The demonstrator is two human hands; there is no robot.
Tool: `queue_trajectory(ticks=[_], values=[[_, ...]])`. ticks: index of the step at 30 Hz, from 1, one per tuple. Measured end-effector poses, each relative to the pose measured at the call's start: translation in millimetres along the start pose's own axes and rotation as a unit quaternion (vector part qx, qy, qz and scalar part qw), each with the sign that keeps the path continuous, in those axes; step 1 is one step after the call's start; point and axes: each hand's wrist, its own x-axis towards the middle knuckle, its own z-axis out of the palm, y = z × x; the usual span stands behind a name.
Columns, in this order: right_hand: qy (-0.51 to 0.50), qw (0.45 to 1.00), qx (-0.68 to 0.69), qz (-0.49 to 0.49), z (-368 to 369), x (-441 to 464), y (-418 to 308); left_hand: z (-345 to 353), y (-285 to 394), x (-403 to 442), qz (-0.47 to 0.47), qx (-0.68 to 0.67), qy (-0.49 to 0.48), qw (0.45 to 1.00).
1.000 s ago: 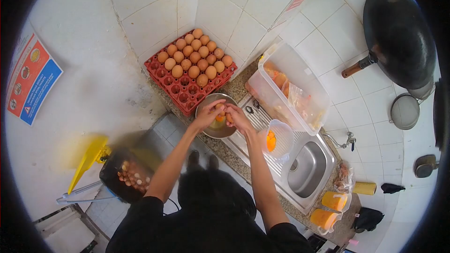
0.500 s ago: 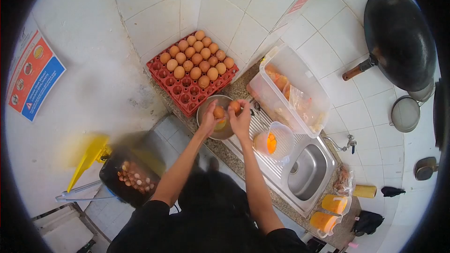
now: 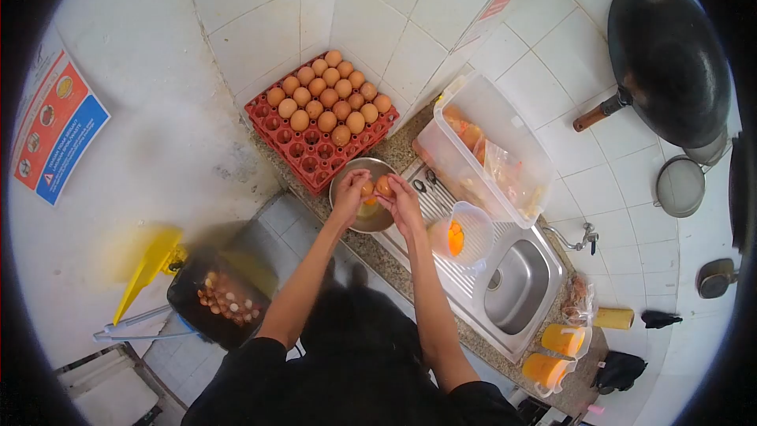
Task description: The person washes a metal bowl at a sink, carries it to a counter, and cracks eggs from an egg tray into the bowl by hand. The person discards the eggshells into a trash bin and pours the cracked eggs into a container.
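Note:
Over a round metal bowl (image 3: 371, 226) on the counter, my left hand (image 3: 348, 196) has its fingers around a brown eggshell piece (image 3: 367, 188). Close beside it, my right hand (image 3: 403, 201) grips another brown shell piece (image 3: 384, 185). Something yellow-orange shows below the shells, and clear liquid lies in the bowl. Behind the bowl stands a red egg tray (image 3: 307, 159), with rows of brown eggs at its back and bare cups at the front. A clear plastic jug (image 3: 475, 238) with orange yolks sits to the right of my hands.
A large clear plastic box (image 3: 512, 134) stands behind the steel sink (image 3: 516, 292). Two containers of orange liquid (image 3: 546, 368) are at the lower right. A black bin (image 3: 225, 308) holding eggshells stands at the left. A black wok (image 3: 670, 63) hangs on the wall.
My hands parted over the bowl, each with a shell piece, and have now come closer together again. My right hand has moved slightly left and down since half a second ago.

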Motion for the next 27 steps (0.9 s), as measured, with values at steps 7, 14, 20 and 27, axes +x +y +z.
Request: queue_trajectory(ticks=[7,14,20,27], values=[[-0.088,0.996,-0.006,0.003,-11,6,-3,5,36,-9,0.051,0.229,-0.107,0.966],[-0.113,0.977,-0.165,-0.067,-1,1,-12,3,66,-7,0.026,0.394,-0.098,0.913],[-0.044,0.92,-0.335,-0.198,2,14,-1,-4,54,0,0.225,0.47,-0.12,0.845],[0.007,0.808,-0.49,-0.327,9,19,5,12,61,-9,0.204,0.624,-0.093,0.749]])
